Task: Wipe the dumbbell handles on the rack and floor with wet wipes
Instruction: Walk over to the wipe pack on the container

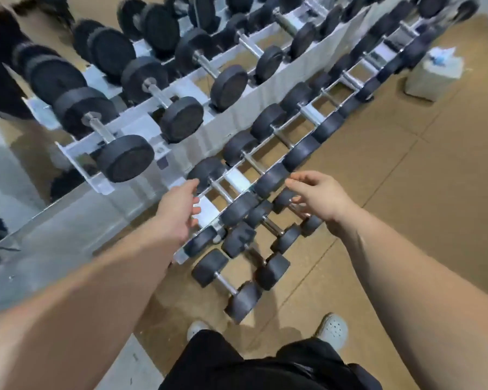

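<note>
Indoors, a person is standing over a white two-level rack (268, 88) that is running from the near left toward the far right. Big dumbbells (124, 128) with black round ends are sitting along its upper level at the left, their steel handles facing up. Smaller dumbbells (265, 153) are lying side by side on the lower level. The left hand (178, 209) is reaching toward the nearest of these, fingers relaxed and apart and holding nothing; whether the fingertips are touching the black end is not clear. Just below and to the right, several loose dumbbells (228, 280) are lying on the brown floor (406, 192) against the near end of the rack. The right hand (319, 198) is hovering above them, fingers loosely curled, thumb and forefinger parted, empty. At the bottom, black shorts (237, 361) and pale shoes (333, 327) are showing. Far to the upper right, a pale pack of wipes (434, 74) is sitting on the floor beside the rack's far end, well apart from both hands.
</note>
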Demonstrator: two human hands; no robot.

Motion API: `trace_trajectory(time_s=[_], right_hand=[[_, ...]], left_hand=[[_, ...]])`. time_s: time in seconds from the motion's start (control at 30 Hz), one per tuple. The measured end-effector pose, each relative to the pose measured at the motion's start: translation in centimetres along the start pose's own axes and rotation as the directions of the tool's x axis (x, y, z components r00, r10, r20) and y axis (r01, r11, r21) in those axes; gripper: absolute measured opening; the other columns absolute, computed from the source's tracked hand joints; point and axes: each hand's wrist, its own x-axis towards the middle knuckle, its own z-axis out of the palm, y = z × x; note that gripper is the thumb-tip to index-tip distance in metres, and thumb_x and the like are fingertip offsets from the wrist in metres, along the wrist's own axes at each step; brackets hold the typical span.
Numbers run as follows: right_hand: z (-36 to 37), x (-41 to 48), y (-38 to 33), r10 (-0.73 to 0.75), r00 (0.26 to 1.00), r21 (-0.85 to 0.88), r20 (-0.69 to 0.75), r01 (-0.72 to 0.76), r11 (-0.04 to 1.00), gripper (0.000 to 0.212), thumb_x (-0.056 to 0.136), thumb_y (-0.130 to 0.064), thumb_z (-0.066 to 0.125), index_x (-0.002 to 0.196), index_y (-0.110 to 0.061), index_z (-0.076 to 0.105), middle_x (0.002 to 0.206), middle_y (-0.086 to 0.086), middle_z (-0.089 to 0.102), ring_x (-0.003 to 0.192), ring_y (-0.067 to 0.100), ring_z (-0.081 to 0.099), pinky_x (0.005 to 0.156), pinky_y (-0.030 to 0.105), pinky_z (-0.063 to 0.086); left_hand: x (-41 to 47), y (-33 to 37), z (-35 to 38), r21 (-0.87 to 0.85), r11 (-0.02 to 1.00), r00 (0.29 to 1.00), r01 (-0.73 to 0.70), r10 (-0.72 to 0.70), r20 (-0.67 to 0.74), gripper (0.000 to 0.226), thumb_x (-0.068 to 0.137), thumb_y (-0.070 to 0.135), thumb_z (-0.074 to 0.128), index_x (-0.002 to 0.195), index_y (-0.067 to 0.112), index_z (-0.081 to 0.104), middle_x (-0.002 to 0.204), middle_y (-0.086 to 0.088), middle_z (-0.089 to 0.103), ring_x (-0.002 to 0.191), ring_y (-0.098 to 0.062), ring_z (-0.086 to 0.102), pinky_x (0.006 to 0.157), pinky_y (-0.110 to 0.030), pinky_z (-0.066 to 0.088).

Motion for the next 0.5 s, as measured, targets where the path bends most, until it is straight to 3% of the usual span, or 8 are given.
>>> trace_trajectory(time_s=[0.2, 0.33, 0.5], right_hand=[[-19.3, 1.3, 7.9, 0.021, 0.985, 0.006, -0.17, -0.02, 1.0, 0.016, 0.087, -0.038, 0.075, 0.094, -0.026, 0.066, 0.09, -0.003, 0.067, 0.078, 0.015, 0.062, 0.077, 0.035, 0.054], [-31.7, 1.5, 12.1, 0.03, 0.97, -0.102, -0.242, -0.056, 0.993, 0.037, 0.084, -0.044, 0.076, 0.112, -0.02, 0.068, 0.107, 0.003, 0.071, 0.093, 0.024, 0.066, 0.092, 0.044, 0.053], [-44.1, 2.3, 14.0, 0.032, 0.954, -0.195, -0.298, -0.094, 0.976, 0.047, 0.087, -0.043, 0.073, 0.124, -0.014, 0.067, 0.12, 0.004, 0.068, 0.11, 0.023, 0.063, 0.097, 0.029, 0.046]], left_hand=[[-4.8, 1.8, 19.9, 0.252, 0.952, 0.982, -0.173, 0.147, 0.117, 0.029, 0.095, 0.043, 0.059, 0.101, 0.016, 0.063, 0.086, -0.005, 0.058, 0.066, -0.02, 0.051, 0.054, -0.027, 0.038], [-8.5, 2.4, 33.0, 0.339, 0.902, 0.955, -0.268, 0.202, 0.217, 0.02, 0.097, 0.041, 0.059, 0.098, 0.021, 0.061, 0.084, -0.004, 0.057, 0.065, -0.019, 0.051, 0.057, -0.028, 0.038], [-11.3, 4.0, 45.2, 0.499, 0.761, 0.904, -0.414, 0.283, 0.319, 0.025, 0.094, 0.046, 0.063, 0.097, 0.022, 0.059, 0.089, -0.001, 0.061, 0.082, -0.018, 0.057, 0.069, -0.032, 0.042]])
